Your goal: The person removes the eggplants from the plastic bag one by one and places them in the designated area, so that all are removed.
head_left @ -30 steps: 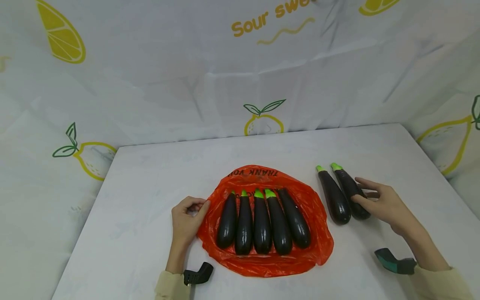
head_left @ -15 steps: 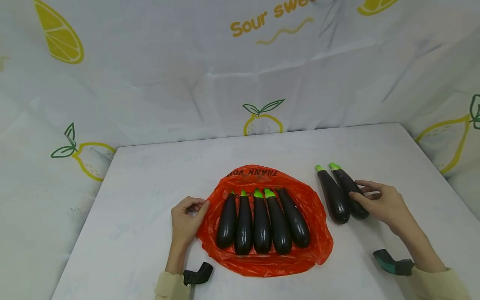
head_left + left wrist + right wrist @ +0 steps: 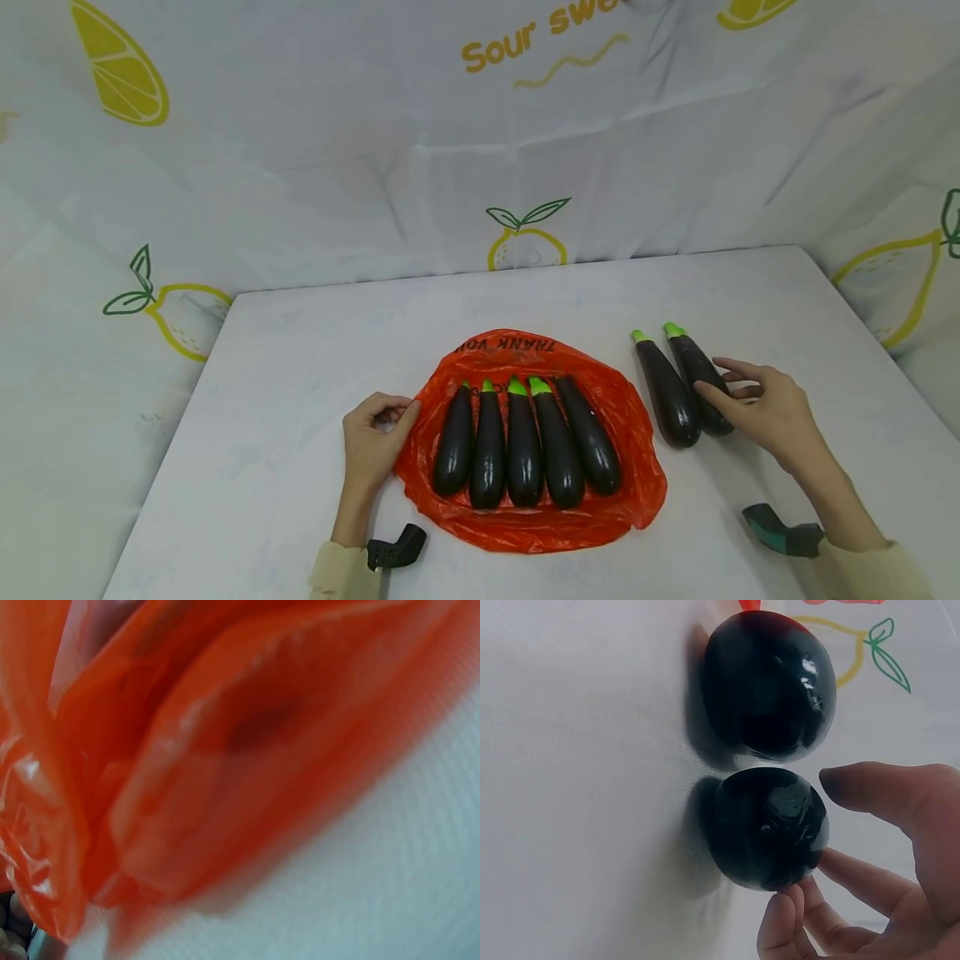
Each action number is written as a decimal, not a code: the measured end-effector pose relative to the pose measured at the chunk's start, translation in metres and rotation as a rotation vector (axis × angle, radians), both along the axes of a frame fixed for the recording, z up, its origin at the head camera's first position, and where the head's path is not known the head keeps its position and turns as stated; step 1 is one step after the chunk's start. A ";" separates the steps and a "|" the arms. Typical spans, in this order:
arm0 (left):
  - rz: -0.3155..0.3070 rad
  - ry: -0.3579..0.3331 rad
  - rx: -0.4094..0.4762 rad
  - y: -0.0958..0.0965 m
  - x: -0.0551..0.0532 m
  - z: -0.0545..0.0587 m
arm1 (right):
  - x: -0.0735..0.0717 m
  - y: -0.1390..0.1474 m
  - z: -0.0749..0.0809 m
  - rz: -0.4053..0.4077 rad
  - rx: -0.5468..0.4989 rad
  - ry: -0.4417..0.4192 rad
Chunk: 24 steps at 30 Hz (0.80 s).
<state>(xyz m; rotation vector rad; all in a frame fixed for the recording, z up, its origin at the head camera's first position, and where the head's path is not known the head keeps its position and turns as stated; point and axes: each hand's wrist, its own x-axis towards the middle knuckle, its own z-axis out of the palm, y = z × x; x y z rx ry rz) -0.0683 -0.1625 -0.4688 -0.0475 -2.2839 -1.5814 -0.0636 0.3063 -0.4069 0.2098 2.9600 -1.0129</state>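
Note:
At the left edge of a red plastic bag [image 3: 525, 533], my left hand [image 3: 375, 442] pinches the bag's rim between thumb and fingers. Several eggplants [image 3: 489, 450] lie side by side on the spread bag, most with green stem ends showing at the far side. To the right, two more eggplants lie on the table. My right hand [image 3: 765, 408] holds the outer eggplant [image 3: 701, 375], thumb on its near side and fingers round the far side; the thumb tip looks slightly apart in the right wrist view. The inner eggplant [image 3: 769, 686] lies beside it, untouched. Red plastic [image 3: 217, 757] fills much of the left wrist view.
A white-covered table [image 3: 300, 350] carries everything. Behind it hangs a white cloth [image 3: 330, 167] printed with lemons and lettering. Black straps with devices sit at both wrists, the left device [image 3: 397, 547] near the bag's front edge.
My right hand has shifted slightly left, and the outer eggplant's stem end has swung a little right, away from the inner one. The left hand and the bag look unchanged.

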 end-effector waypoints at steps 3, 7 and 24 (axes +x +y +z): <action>0.000 0.001 0.004 -0.001 0.000 0.000 | 0.001 -0.002 0.003 -0.009 -0.004 0.030; -0.006 0.004 0.010 -0.001 0.001 0.000 | 0.004 -0.007 0.008 -0.026 -0.003 0.083; -0.006 0.004 0.008 0.000 0.000 0.000 | 0.021 -0.045 0.029 0.054 -0.143 0.231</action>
